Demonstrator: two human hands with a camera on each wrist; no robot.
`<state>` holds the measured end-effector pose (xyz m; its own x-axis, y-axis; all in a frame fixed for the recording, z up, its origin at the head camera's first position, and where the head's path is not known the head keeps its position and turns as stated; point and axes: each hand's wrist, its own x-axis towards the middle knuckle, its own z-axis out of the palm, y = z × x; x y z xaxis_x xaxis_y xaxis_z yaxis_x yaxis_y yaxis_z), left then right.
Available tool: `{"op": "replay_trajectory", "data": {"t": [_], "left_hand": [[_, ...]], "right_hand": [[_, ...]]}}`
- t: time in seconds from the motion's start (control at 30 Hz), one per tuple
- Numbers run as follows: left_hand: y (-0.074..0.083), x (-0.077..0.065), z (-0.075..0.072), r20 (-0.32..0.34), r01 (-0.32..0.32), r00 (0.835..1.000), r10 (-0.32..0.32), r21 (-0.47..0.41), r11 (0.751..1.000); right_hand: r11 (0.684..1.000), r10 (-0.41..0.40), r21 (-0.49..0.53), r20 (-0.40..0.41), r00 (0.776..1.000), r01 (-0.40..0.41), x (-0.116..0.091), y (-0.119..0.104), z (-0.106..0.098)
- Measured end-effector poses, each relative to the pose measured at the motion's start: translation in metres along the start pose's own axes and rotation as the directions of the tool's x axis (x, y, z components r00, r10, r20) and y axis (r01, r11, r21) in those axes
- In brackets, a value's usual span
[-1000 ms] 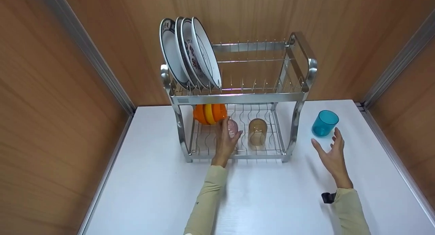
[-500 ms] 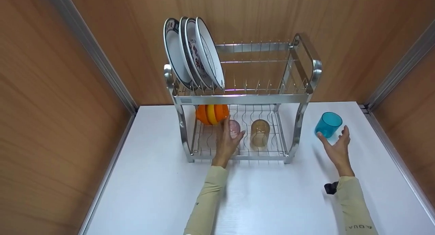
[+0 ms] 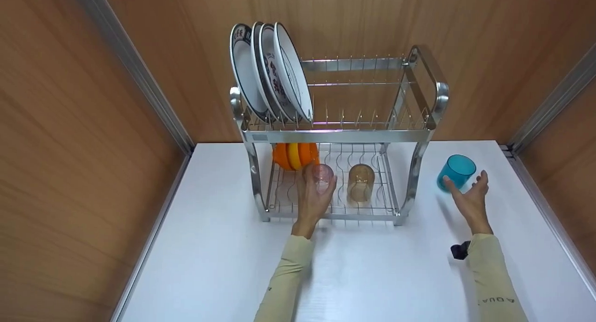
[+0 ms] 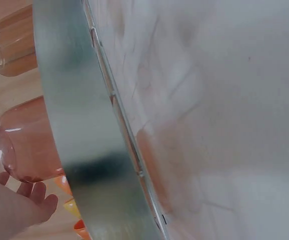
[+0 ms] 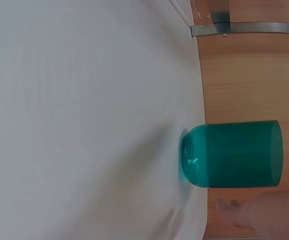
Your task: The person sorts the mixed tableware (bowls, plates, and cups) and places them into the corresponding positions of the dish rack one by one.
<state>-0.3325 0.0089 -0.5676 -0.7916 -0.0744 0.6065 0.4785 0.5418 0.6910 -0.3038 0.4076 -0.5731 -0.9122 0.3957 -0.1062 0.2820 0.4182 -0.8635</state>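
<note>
In the head view my left hand [image 3: 313,196] is on the lower rack level, fingers along one side of a pink glass [image 3: 323,176] and thumb along the other, gripping it. The left wrist view has the pink glass [image 4: 27,140] rounded base up, fingertips against its side, partly behind the rack's rail. My right hand [image 3: 471,203] spreads its thumb and fingers around a teal glass [image 3: 455,174] that stands rim up on the table. Gaps show between this teal glass [image 5: 239,155] and the fingers in the right wrist view.
A two-level metal dish rack [image 3: 335,136] stands against the wooden back wall. Several plates [image 3: 267,75] lean upright on its top left. Below are stacked orange and yellow cups [image 3: 294,156] and an upside-down amber glass [image 3: 361,183]. White table [image 3: 372,266] extends in front.
My right hand has moved forward to the teal glass, its thumb now overlapping the near side. My left thumb has come in against the pink glass. The head view has shifted slightly.
</note>
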Motion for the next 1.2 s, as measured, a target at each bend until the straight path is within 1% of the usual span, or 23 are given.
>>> {"op": "replay_trajectory", "data": {"t": [0.1,0.17,0.33,0.47,0.57,0.63,0.83,0.97,1.1,1.2], "left_hand": [[0.005,-0.004,-0.004,-0.022,0.018,1.000,-0.018,0.008,1.000],[0.008,-0.007,-0.007,-0.030,0.017,0.999,-0.017,0.011,1.000],[0.012,-0.014,-0.015,-0.045,-0.026,0.999,0.027,0.026,0.999],[0.015,-0.020,-0.020,-0.053,-0.046,0.997,0.048,0.026,0.999],[0.018,-0.024,-0.022,-0.046,-0.051,0.998,0.052,0.027,0.998],[0.020,-0.028,-0.023,-0.036,-0.056,0.998,0.057,0.029,0.998],[0.028,-0.040,-0.023,-0.011,-0.044,0.999,0.044,0.013,0.999],[0.033,-0.047,-0.021,0.005,-0.061,0.998,0.061,-0.020,0.998],[0.037,-0.053,-0.018,0.009,-0.083,0.996,0.084,-0.017,0.996],[0.039,-0.058,-0.015,0.025,-0.092,0.995,0.092,-0.020,0.996]], "right_hand": [[1.000,0.005,0.018,0.012,1.000,-0.005,0.004,0.001,0.000],[1.000,0.008,0.022,0.019,1.000,-0.009,0.006,0.002,0.000],[1.000,0.019,0.016,0.045,0.999,-0.019,0.012,0.002,0.000],[0.999,0.032,0.011,0.061,0.998,-0.033,0.018,0.000,0.001],[0.999,0.040,0.007,0.064,0.997,-0.040,0.022,-0.001,0.002],[0.999,0.045,0.005,0.065,0.997,-0.046,0.025,0.000,0.002],[0.997,0.076,0.000,0.071,0.995,-0.076,0.033,0.002,0.001],[0.995,0.097,0.004,0.064,0.993,-0.098,0.038,0.002,0.000],[0.995,0.099,0.015,0.069,0.993,-0.100,0.044,0.003,0.000],[0.994,0.102,0.027,0.078,0.992,-0.105,0.046,0.005,0.001]]}}
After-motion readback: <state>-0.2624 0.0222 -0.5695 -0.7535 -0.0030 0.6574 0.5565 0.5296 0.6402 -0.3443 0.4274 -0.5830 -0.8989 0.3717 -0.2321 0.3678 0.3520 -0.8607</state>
